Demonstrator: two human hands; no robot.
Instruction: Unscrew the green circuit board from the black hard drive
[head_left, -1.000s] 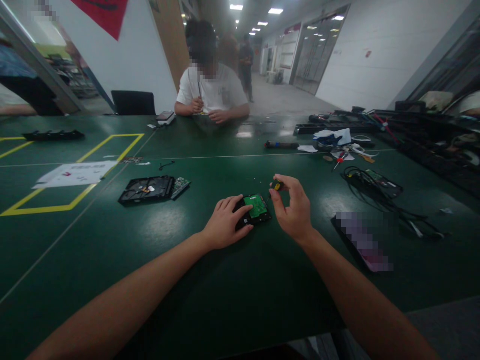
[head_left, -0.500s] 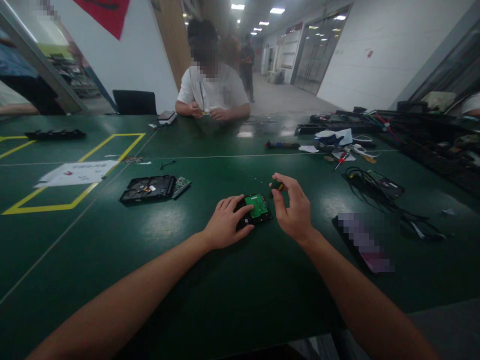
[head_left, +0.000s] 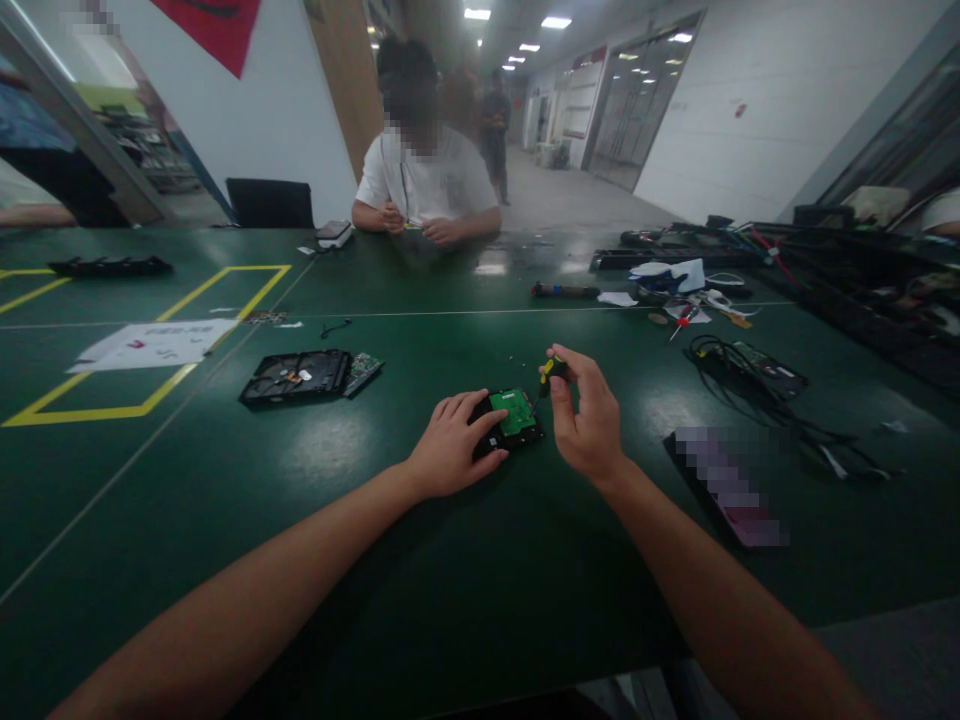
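A hard drive [head_left: 531, 436] lies on the green table with its green circuit board [head_left: 516, 410] facing up. My left hand [head_left: 452, 446] grips its left part, thumb along the near edge and the other fingers over the top and far side. Between the thumb and fingers of my right hand [head_left: 591, 412] is a small screwdriver with a black and yellow handle [head_left: 551, 371]. The screwdriver leans, its thin shaft running down to the board's right edge. Whether the tip sits in a screw is too small to tell. Tiny bits [head_left: 511, 358] lie just beyond the drive.
An opened drive casing [head_left: 296, 378] and a loose circuit board [head_left: 364, 373] sit to the left. On the right are a phone [head_left: 724, 490], black cables [head_left: 739, 380] and another board [head_left: 772, 368]. Farther back lies a dark cylindrical tool [head_left: 564, 290]. A person [head_left: 427, 185] sits opposite.
The screwdriver handle has turned in my right fingers, showing more yellow now. The fingers have shifted slightly; my left hand and the hard drive stay in place.
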